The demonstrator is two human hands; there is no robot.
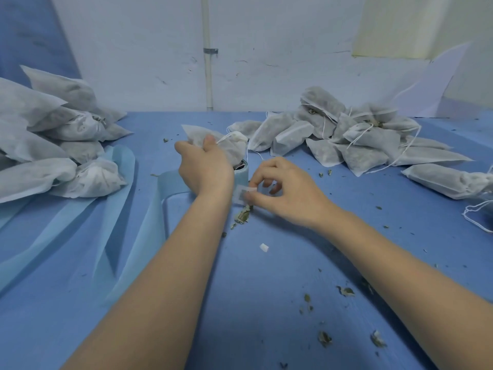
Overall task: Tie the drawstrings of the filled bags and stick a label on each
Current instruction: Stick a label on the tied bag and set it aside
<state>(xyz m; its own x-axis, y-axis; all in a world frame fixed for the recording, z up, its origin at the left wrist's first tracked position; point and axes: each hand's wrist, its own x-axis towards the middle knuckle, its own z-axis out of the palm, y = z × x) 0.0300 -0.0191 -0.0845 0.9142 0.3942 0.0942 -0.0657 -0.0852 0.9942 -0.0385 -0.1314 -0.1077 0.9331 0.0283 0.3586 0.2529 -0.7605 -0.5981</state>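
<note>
My left hand (204, 166) grips a filled white fabric bag (232, 145) with its drawstring neck gathered, lifted above the blue table (266, 303). Below the bag stands a blue label roll (241, 176), partly hidden by the hand. To the right, my right hand (282, 192) pinches a small white label (242, 193) between thumb and forefinger, close beside my left wrist. A heap of filled bags with loose strings (346, 134) lies at the back right. Another pile of bags (58, 145) lies at the left.
Light blue fabric sheets (120, 209) lie folded on the left of the table. Dried leaf crumbs (241, 216) are scattered near my hands and at the front right. A small white scrap (264, 247) lies in the middle. A white wall with a pipe (208, 62) stands behind.
</note>
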